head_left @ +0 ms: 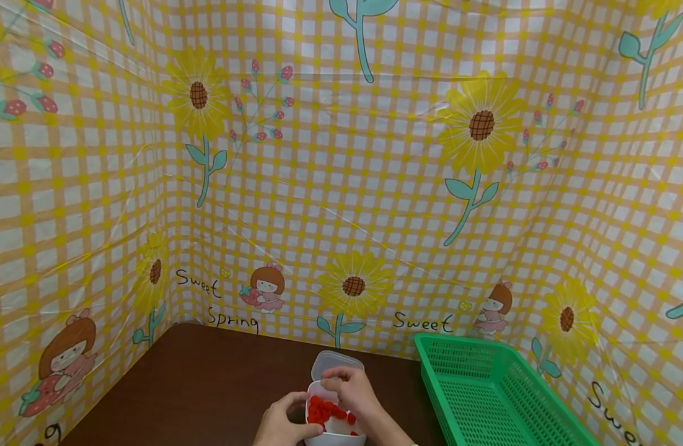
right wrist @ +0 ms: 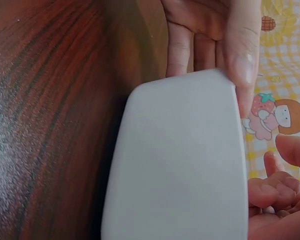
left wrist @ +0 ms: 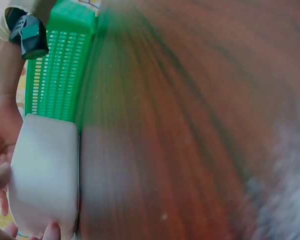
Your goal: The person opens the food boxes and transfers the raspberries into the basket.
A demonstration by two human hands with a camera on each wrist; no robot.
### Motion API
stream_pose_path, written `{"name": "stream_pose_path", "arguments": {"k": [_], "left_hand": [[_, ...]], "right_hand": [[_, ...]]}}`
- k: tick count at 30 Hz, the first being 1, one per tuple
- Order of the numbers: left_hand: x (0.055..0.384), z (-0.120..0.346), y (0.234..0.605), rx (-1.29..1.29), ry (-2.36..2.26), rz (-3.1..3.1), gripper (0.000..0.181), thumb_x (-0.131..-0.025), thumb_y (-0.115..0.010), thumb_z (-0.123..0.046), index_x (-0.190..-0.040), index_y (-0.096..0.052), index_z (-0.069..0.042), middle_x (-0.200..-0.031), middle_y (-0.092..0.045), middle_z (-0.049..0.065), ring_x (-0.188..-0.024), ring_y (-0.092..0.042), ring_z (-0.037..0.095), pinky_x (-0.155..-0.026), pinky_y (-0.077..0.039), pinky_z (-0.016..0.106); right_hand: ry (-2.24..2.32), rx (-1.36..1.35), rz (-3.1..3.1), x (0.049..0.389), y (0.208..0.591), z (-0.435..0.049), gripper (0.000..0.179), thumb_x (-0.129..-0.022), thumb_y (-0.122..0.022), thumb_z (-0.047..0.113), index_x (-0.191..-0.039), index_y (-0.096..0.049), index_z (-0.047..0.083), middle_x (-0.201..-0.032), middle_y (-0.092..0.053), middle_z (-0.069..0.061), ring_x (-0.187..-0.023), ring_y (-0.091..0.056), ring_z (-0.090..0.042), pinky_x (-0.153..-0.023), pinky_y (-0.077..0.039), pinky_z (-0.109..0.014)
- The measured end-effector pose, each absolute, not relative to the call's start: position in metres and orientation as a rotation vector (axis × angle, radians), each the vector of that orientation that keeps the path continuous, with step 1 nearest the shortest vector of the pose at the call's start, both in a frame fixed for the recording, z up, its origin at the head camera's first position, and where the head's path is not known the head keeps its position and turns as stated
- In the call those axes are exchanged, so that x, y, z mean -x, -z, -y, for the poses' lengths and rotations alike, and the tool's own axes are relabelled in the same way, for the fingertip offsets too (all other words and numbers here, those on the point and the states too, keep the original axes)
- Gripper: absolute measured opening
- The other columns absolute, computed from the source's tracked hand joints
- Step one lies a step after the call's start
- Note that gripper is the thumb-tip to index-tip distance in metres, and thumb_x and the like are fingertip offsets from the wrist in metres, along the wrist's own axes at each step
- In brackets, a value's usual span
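Note:
A white plastic box (head_left: 334, 439) stands on the table with its lid (head_left: 338, 360) tipped back behind it. Small red pieces (head_left: 321, 410), too small to identify, are heaped inside, mostly toward the left, with a few scattered to the right. My left hand (head_left: 284, 423) holds the box by its left side, thumb over the near rim. Over the box's right part, my right hand (head_left: 352, 391) has loosely curled fingers near the back rim. From the right wrist view, the outer wall of the box (right wrist: 175, 160) hides part of both hands, and nothing shows between the right fingers (right wrist: 282, 187).
A green perforated basket (head_left: 439, 396) sits to the right of the box. Dark brown wood-grain table (head_left: 207, 384) extends to the left. Yellow checked cloth (head_left: 341, 186) with printed sunflowers forms walls at the back and both sides.

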State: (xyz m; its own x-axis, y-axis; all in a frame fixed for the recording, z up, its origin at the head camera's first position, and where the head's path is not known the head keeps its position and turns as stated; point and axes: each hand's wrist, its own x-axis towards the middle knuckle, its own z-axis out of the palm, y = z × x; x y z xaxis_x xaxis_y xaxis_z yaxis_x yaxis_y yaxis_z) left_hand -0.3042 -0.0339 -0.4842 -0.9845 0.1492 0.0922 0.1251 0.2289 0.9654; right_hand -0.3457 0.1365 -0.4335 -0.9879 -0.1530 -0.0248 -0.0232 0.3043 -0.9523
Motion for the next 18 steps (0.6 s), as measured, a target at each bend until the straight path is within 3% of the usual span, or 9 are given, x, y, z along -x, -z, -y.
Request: {"name": "stream_pose_path", "arguments": {"k": [8, 15, 18], "left_hand": [[0.301, 0.036, 0.483, -0.304, -1.937, -2.473, 0.061, -0.068, -0.081, -0.036, -0.114, -0.06, -0.002, -0.102, -0.067, 0.017, -0.091, -0.063, 0.027, -0.08, -0.048, 0.051], [0.301, 0.035, 0.487, -0.332, -1.954, -2.496, 0.048, -0.073, -0.078, -0.028, -0.112, -0.062, -0.004, -0.101, -0.068, 0.016, -0.09, -0.064, 0.025, -0.078, -0.05, 0.046], [0.301, 0.035, 0.489, -0.344, -1.947, -2.52, 0.046, -0.074, -0.077, -0.027, -0.111, -0.062, -0.005, -0.1, -0.068, 0.015, -0.088, -0.064, 0.023, -0.077, -0.05, 0.044]], "right_hand": [[1.828, 0.171, -2.422, 0.343, 0.439, -0.132, 0.026, -0.081, -0.067, 0.018, -0.1, -0.066, 0.0, -0.059, -0.042, 0.006, -0.043, -0.029, -0.006, -0.039, -0.028, -0.018], [1.854, 0.198, -2.396, 0.344, 0.447, -0.13, 0.024, -0.082, -0.066, 0.017, -0.097, -0.067, -0.001, -0.062, -0.053, 0.003, -0.041, -0.032, -0.005, -0.038, -0.031, -0.018], [1.842, 0.175, -2.39, 0.346, 0.45, -0.13, 0.025, -0.082, -0.067, 0.019, -0.097, -0.068, -0.001, -0.07, -0.062, -0.001, -0.046, -0.048, -0.007, -0.043, -0.045, -0.023]]}}
